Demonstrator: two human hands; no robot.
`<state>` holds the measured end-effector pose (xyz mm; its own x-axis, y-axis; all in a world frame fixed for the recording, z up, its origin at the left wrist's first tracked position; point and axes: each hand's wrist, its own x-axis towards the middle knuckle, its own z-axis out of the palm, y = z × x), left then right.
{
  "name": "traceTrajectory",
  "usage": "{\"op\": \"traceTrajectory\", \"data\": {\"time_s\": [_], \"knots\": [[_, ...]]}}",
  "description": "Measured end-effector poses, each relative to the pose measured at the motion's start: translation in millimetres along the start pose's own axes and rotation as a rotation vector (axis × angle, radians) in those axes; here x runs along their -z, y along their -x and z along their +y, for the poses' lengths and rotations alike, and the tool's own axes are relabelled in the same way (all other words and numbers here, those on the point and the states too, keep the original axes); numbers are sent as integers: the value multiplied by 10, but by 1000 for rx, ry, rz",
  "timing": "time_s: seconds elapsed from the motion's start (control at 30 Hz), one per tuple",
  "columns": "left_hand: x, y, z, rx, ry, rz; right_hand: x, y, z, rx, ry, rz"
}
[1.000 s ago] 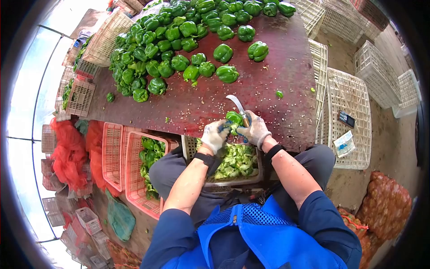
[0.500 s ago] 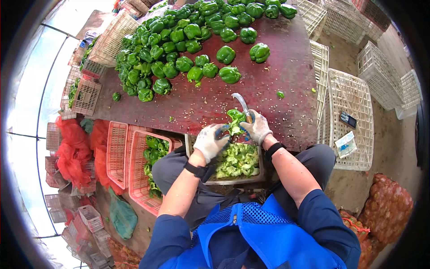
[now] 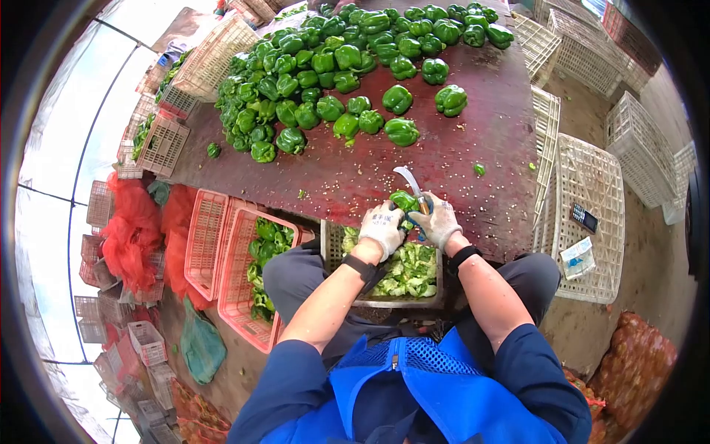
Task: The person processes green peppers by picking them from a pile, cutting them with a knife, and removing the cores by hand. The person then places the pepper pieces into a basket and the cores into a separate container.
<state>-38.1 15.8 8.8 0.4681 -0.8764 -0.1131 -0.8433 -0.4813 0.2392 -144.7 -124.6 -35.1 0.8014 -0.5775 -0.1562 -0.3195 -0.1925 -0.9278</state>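
Note:
My gloved left hand (image 3: 382, 228) is closed around a green bell pepper (image 3: 404, 200), held just past the near edge of the table. In my gloved right hand (image 3: 438, 220) is a curved knife (image 3: 407, 177), its wooden handle in the grip and its blade pointing away to the upper left. The right fingers are close against the pepper; whether they press on it is hard to tell. Below both hands, a shallow crate (image 3: 396, 302) between my knees holds pale green pepper scraps (image 3: 410, 272).
Many whole green peppers (image 3: 318, 78) are piled on the dark red table (image 3: 484, 211), which is strewn with seeds. A pink crate (image 3: 229, 296) with green peppers stands to my left. An upturned white crate (image 3: 603, 214) at right carries a phone (image 3: 584, 217) and a packet (image 3: 577, 257).
The left hand has closed in around the pepper, which now shows less between the hands. The knife stays in my right hand. The whole view has shifted slightly.

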Motion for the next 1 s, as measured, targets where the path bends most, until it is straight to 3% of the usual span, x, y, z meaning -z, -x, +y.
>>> {"op": "traceTrajectory", "data": {"time_s": [0.07,0.13,0.2,0.27,0.3,0.33,0.37,0.43,0.47,0.5,0.53,0.6,0.73,0.8,0.87,0.9,0.93,0.97,1.0], "knots": [[-15,113,-76,-10,44,26,-12,-11,-1,-19,15,30],[0,314,-190,-263,217,163,-33,-32,49,-42,26,59],[-18,425,-269,-249,253,174,-40,-58,91,-17,18,63],[-55,474,-344,-169,489,349,-28,-75,78,-29,-34,63],[87,468,-238,39,519,354,-55,-104,144,-15,-53,59],[-10,385,-255,123,691,435,-90,-157,244,4,-71,51],[147,294,-188,199,958,323,-159,-231,448,37,-139,40],[-157,88,-214,290,1501,242,-213,-251,610,80,-314,-4],[-236,3,-212,254,1708,98,-100,-94,305,124,-176,-29],[-180,-8,-77,332,1808,108,-31,-30,144,197,-96,-38],[-274,-61,-66,356,1656,199,0,3,52,269,-16,-40],[-308,-42,-112,382,2005,207,30,17,-12,101,-343,-148],[322,237,-391,373,1889,389,-3,90,-212,-29,-621,-173],[767,483,-734,319,1768,478,-14,95,-225,-43,-585,-169],[1084,771,-1191,286,1388,667,-2,51,-115,-64,-529,-127],[1320,971,-1411,466,993,667,26,67,-136,-58,-539,-119],[1490,1156,-1592,464,1025,670,51,102,-159,-54,-549,-103],[1415,1324,-2058,539,769,635,69,73,-58,-21,-566,-109],[1404,1511,-2419,532,651,464,50,31,48,-13,-569,-90]]}}
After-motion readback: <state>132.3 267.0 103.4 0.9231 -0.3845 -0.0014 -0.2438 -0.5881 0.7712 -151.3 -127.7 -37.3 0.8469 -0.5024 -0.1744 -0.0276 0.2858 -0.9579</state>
